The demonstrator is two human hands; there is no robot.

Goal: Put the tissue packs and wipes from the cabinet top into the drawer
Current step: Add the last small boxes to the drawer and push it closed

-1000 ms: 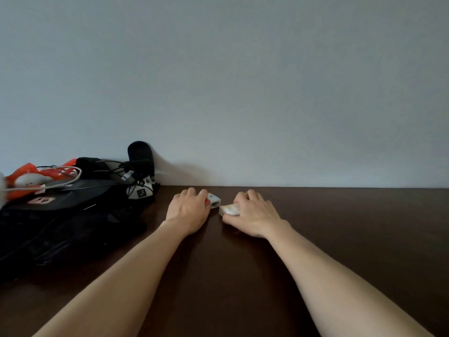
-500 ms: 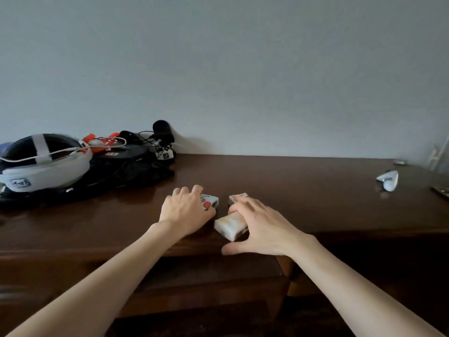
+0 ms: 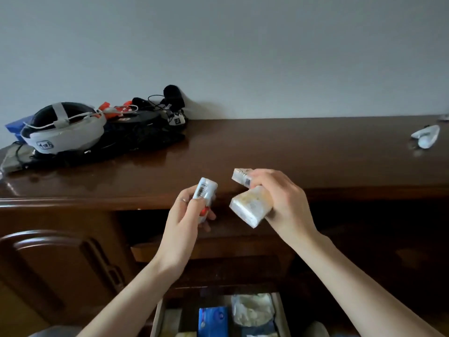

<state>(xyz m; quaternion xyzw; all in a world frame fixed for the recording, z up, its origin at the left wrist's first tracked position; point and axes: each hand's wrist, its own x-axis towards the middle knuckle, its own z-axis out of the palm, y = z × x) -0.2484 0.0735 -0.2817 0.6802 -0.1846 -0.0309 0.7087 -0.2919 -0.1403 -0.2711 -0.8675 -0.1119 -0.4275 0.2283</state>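
You are holding packs above open drawer: left hand gripping wipes pack, right hand clamping tissue packs; drawer lying directly below.

a barcode on the wipes pack; other labels are illegible.

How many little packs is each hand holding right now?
Left hand: 1, the barcode pack
Right hand: 2, the small pack and the bigger tissue pack
Total: 3
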